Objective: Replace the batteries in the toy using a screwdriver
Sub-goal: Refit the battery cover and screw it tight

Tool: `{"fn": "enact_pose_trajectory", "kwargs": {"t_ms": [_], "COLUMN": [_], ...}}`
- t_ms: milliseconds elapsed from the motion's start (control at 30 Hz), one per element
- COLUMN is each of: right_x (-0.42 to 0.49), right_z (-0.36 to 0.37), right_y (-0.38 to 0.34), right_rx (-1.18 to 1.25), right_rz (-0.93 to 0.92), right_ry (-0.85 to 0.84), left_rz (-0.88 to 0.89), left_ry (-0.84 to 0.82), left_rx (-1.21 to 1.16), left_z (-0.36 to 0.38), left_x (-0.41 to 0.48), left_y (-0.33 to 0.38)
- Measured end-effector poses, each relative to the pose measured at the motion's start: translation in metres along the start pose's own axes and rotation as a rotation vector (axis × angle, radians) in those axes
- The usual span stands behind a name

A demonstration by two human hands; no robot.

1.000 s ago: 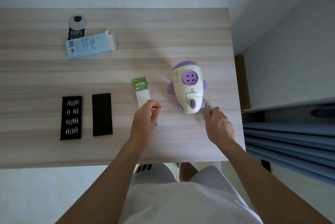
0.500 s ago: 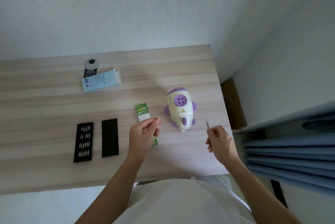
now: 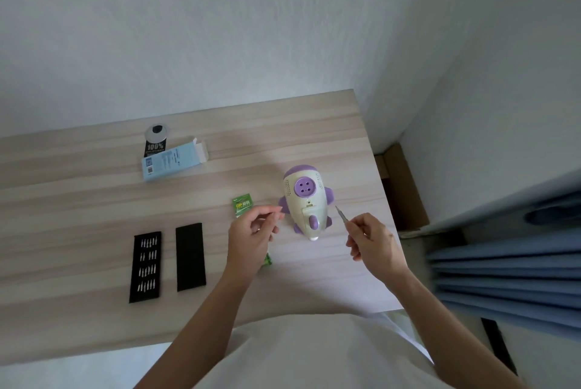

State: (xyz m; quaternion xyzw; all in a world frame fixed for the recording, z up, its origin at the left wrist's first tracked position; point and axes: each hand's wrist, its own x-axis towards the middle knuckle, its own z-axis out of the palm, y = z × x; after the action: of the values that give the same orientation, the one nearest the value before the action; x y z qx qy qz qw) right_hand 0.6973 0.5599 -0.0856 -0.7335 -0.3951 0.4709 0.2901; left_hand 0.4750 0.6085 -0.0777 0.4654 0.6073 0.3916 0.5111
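A white and purple rocket-shaped toy (image 3: pixel 306 203) lies on the wooden table (image 3: pixel 78 200), nose pointing away from me. My right hand (image 3: pixel 372 242) hovers just right of it and grips a thin metal screwdriver (image 3: pixel 342 215) whose tip points up and left toward the toy. My left hand (image 3: pixel 251 236) hovers just left of the toy, thumb and forefinger pinched together; I cannot make out anything between them. A green battery pack (image 3: pixel 242 205) lies behind the left hand, and a green scrap (image 3: pixel 267 259) shows below it.
A black tray of screwdriver bits (image 3: pixel 145 266) and its black lid (image 3: pixel 190 257) lie at the left. A pale blue box (image 3: pixel 173 159) and a black card with a round disc (image 3: pixel 155 139) sit further back. The table's right edge borders blue slats (image 3: pixel 503 278) and a wall corner.
Both hands have risen off the table. The right hand lifted the screwdriver from beside the toy. The view has tilted up, showing more wall.
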Motion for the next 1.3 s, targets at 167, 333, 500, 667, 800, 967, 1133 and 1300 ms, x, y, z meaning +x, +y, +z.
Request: {"fn": "enact_pose_trajectory", "kwargs": {"t_ms": [167, 333, 500, 667, 800, 967, 1133, 1300], "right_x": [-0.004, -0.008, -0.013, -0.011, -0.009, -0.009, -0.009, -0.013], "right_z": [0.0, 0.013, 0.026, 0.034, 0.032, 0.029, 0.025, 0.026], "right_y": [-0.029, -0.052, -0.06, -0.062, -0.062, -0.059, -0.056, -0.053], "right_rx": [0.261, 0.331, 0.344, 0.279, 0.312, 0.331, 0.292, 0.242], "right_rz": [-0.028, -0.03, -0.04, -0.038, -0.006, 0.023, 0.035, 0.036], "right_ry": [-0.044, -0.142, -0.227, -0.111, -0.085, -0.082, -0.061, -0.072], "left_rz": [0.004, 0.049, 0.041, 0.049, 0.132, 0.371, 0.481, 0.481], "left_ry": [-0.068, -0.097, -0.13, -0.148, -0.161, -0.199, -0.166, -0.152], "left_rx": [-0.04, -0.014, 0.004, 0.062, 0.167, 0.424, 0.552, 0.544], "left_z": [0.009, 0.015, 0.021, 0.024, 0.022, 0.021, 0.021, 0.021], "left_x": [0.003, 0.002, -0.001, -0.001, -0.003, -0.004, -0.007, -0.011], "left_y": [0.015, 0.025, 0.032, 0.031, 0.032, 0.032, 0.029, 0.025]}}
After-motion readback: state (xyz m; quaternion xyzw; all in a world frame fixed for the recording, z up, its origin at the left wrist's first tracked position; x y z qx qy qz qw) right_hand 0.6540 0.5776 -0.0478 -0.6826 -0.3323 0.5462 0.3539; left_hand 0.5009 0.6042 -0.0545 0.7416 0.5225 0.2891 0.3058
